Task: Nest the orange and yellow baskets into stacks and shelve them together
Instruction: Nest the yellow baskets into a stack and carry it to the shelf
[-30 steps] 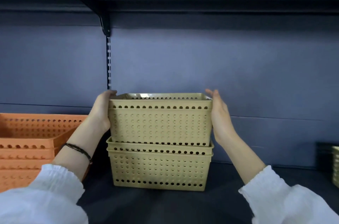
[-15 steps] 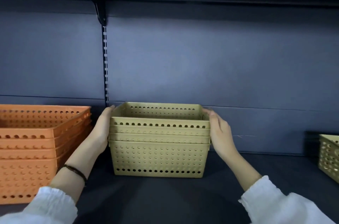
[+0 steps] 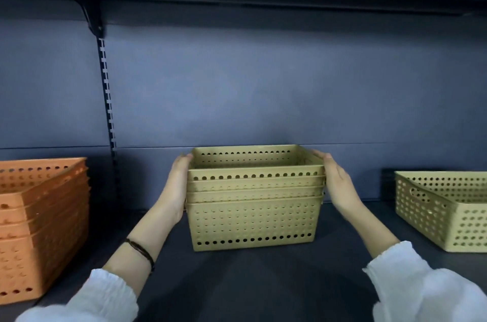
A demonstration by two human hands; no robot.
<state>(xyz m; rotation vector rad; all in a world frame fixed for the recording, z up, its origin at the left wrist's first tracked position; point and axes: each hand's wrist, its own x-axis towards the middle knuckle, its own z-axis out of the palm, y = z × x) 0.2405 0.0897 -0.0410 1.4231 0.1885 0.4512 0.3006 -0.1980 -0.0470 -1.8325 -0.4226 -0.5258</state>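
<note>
Loose yellow basket [image 3: 445, 209] sits right of the yellow stack [image 3: 254, 198], nearer right hand [image 3: 336, 182]; both hands' fingers straight, together, flat against stack's ends, left hand [image 3: 177, 184] opposite.

Dark shelf board [image 3: 250, 284], blue-grey back panel [image 3: 263, 89], slotted upright [image 3: 106, 95], black bracket [image 3: 93, 18] overhead.

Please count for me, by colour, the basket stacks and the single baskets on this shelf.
Orange perforated plastic basket stack: 1
Yellow perforated plastic basket stack: 1
Single yellow perforated plastic basket: 1
Total: 3
</note>
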